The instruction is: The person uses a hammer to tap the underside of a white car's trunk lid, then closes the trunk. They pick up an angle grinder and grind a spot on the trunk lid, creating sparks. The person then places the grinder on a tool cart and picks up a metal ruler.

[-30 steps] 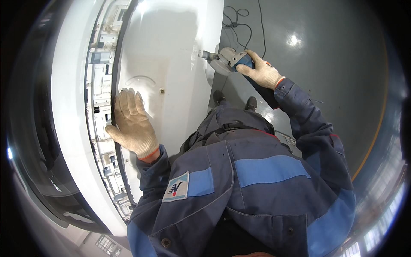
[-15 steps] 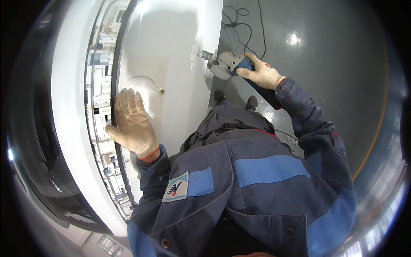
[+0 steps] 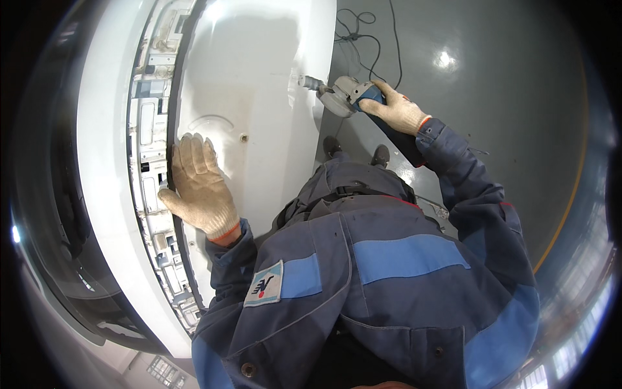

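My right hand (image 3: 403,115), in a cream knit glove, is wrapped round the body of a blue and grey angle grinder (image 3: 372,97). The grinder's head and round disc side lie close to the right edge of a white vehicle body panel (image 3: 259,71); whether the disc touches it, I cannot tell. A short grey cylindrical piece (image 3: 310,82) shows beside the head, and what it belongs to is unclear. Gloved like the right, my left hand (image 3: 199,185) lies flat on the panel's left part, fingers together and stretched, thumb out to the side.
A dark cable (image 3: 378,52) lies looped on the grey floor (image 3: 492,110) beyond the grinder. Left of the panel runs an open strip of body frame (image 3: 150,129) with slots and holes, then a dark window (image 3: 58,194). My shoes (image 3: 381,155) stand by the panel.
The grinder's head has tilted and shifted very slightly to the right in my right hand. My left hand stays in nearly the same place on the panel.
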Available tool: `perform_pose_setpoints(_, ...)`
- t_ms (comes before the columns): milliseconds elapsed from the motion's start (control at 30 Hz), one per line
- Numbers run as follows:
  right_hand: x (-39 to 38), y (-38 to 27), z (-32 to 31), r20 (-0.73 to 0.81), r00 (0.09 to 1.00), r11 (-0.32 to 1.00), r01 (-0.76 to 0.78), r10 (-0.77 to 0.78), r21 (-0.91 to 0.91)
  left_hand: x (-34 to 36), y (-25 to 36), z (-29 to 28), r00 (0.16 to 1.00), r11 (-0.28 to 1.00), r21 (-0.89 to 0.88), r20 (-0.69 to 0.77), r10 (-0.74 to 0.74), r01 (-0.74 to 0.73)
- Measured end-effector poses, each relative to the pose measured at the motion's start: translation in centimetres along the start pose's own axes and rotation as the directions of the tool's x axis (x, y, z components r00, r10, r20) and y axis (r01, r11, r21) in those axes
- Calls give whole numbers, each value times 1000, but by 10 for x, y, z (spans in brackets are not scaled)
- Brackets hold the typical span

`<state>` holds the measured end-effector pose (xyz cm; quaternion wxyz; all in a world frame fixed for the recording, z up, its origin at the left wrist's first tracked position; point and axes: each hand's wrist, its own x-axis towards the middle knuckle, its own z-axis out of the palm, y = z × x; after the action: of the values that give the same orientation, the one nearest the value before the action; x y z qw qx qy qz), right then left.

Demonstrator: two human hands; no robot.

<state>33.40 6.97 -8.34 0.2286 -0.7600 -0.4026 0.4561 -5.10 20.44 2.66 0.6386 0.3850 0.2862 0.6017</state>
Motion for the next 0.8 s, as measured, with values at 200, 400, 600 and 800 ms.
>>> perform_pose_setpoints(200, 2, 2, -1, 27, 999, 998, -19, 18, 62, 3, 0, -2, 1000, 1000, -18, 14, -12, 12)
perform_pose_setpoints(400, 3, 2, 0, 27, 999, 997, -35, 33, 69, 2, -1, -1, 1000, 1000, -14, -4, 1, -1)
perform_pose_setpoints(600, 4, 9, 2, 36, 996, 995, -79, 77, 57, 3, 0, -2, 1000, 1000, -21, 24, -7, 7)
perform_pose_setpoints(800, -4, 20, 15, -4, 999, 998, -44, 44, 34, 4, 0, -3, 999, 1000, -27, 37, -10, 11)
